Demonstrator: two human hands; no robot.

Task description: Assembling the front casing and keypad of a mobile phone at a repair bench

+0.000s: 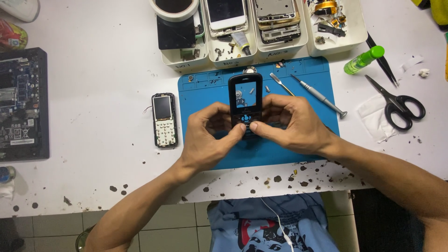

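Observation:
Both hands hold a black phone front cover (245,95) above a blue work mat (205,88). The cover's screen window is empty, so the mat shows through it. My left hand (208,137) grips its lower left side, and my right hand (291,123) grips its lower right side, both thumbs pressing on the keypad end. To the left, flat on the white table, lies the phone's inner body (164,120) with a small screen and bare keypad board.
On or near the mat's far right lie a screwdriver (319,95) and metal tweezers (281,84). White trays (280,51) of phone parts line the back. Scissors (396,105) and a green bottle (364,59) lie right. A circuit board (21,102) sits far left.

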